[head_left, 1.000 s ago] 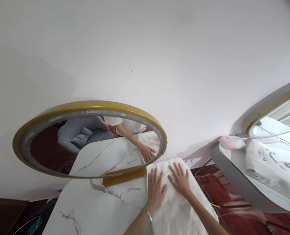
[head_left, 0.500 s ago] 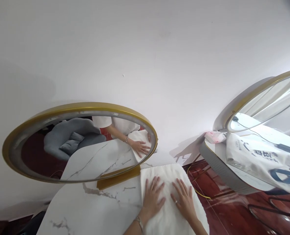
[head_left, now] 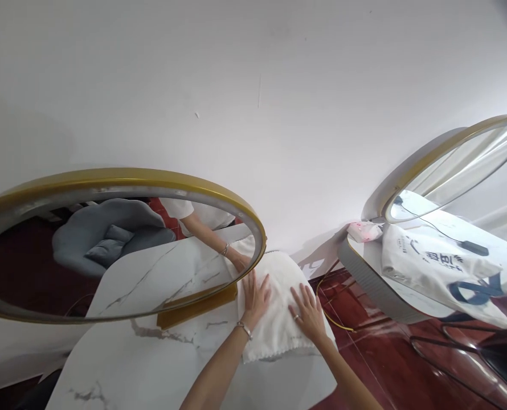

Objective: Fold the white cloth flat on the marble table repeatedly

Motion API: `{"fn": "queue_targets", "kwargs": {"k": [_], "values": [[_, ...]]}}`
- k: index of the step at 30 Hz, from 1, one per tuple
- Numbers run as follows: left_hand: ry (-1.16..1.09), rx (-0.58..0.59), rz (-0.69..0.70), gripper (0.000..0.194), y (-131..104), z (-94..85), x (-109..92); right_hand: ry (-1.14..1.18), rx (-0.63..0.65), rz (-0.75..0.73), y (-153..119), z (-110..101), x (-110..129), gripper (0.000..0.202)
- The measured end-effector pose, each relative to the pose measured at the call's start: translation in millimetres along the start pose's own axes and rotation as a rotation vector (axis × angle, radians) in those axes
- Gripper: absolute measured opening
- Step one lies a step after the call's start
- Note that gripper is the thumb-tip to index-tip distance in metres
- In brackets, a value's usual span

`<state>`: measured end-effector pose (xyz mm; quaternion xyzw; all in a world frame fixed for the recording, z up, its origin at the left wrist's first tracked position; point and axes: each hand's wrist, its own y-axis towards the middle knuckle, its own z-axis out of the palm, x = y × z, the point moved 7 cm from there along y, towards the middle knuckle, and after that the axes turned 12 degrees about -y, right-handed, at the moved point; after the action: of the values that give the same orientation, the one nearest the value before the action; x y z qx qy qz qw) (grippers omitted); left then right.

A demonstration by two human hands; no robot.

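A white towel (head_left: 274, 327) lies on the right end of the marble-patterned white table (head_left: 151, 370), its near edge a little wavy. My left hand (head_left: 256, 299), a bracelet at its wrist, rests flat on the towel's left part, with its fingertips by the rim of the round mirror (head_left: 260, 228). On the towel's right side lies my right hand (head_left: 308, 313), fingers spread and a ring on one of them. Neither hand is closed round anything. The towel's far left corner is hidden behind the mirror.
The gold-rimmed mirror leans over the table's back edge and reflects a grey sofa. To the right stands a second table (head_left: 373, 270) with a tissue pack (head_left: 364, 231), a white printed cloth bag (head_left: 416, 262) and a black device with a cord (head_left: 474, 248). The floor (head_left: 364, 341) is red.
Both hands have slid forward, toward the wall, and the towel with them. Its near edge now shows, with bare tabletop in front. The view has shifted slightly to the right.
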<state>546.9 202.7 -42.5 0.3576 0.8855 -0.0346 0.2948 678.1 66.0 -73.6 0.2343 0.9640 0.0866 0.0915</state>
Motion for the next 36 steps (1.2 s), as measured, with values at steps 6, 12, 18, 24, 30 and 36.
{"fn": "queue_targets", "kwargs": {"k": [6,12,18,24,30,36], "values": [[-0.048,0.024,0.077,0.062,-80.3,3.2,-11.5,0.044,-0.042,-0.059,-24.6,-6.3,-4.3,0.051],[-0.056,0.075,0.094,0.07,-136.5,6.6,-24.4,0.045,-0.071,-0.064,-84.3,-15.5,-7.0,0.054],[-0.111,0.264,0.304,0.08,-186.5,2.9,-48.0,0.045,-0.084,-0.038,-131.5,-20.0,-6.0,0.056],[-0.183,0.418,0.326,0.078,-197.0,-5.1,-59.5,0.082,-0.086,0.008,-109.4,-16.8,-7.0,0.06],[-0.218,0.407,0.3,0.068,-196.4,-11.7,-55.3,0.04,-0.053,0.015,-88.4,-9.9,12.2,0.062],[-0.175,0.373,0.281,0.064,-212.3,-27.9,-27.6,0.035,-0.025,0.004,-97.4,-14.1,46.1,0.061]]}}
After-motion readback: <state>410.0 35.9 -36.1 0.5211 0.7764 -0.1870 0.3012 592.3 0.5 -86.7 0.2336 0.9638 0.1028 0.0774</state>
